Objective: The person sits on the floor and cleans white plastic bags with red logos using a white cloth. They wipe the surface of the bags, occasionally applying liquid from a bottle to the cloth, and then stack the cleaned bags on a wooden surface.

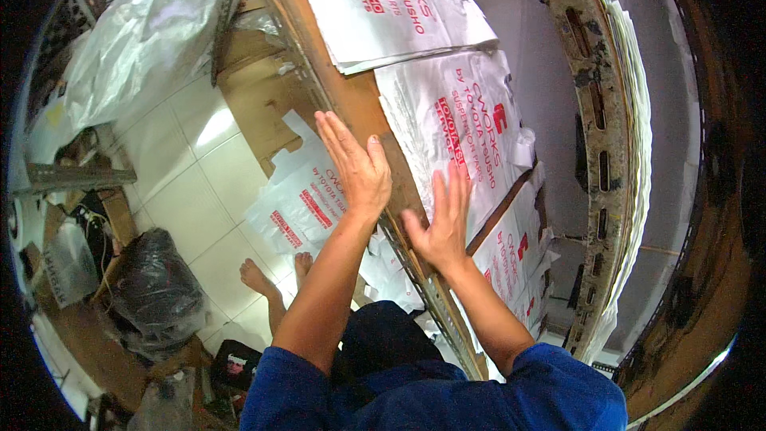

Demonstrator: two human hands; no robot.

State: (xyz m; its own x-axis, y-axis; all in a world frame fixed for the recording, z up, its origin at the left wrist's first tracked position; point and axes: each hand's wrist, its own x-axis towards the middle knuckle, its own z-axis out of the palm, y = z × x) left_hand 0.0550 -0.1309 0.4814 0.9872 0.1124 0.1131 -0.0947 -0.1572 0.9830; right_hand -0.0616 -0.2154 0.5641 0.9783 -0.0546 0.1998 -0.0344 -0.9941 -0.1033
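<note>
My left hand (357, 168) is held open over the front edge of the wooden shelf (351, 96), its fingers stretched out together and its thumb apart. Nothing is in it. To its right, my right hand (443, 227) is also open, slightly blurred, with fingers extended over the lower left part of a stack of white plastic bags (487, 124) with red print. Whether its fingertips touch the stack I cannot tell. Another pile of the same bags (383, 8) lies farther up the shelf, and a third pile (511, 259) lies nearer, beside my right forearm.
A slotted metal upright (602, 168) runs along the shelf's right side. Loose printed bags (299, 199) lie below on the left, by cardboard (259, 100) on the tiled floor (187, 183). A black wrapped bundle (155, 287) and a large clear plastic sheet (152, 40) are farther left.
</note>
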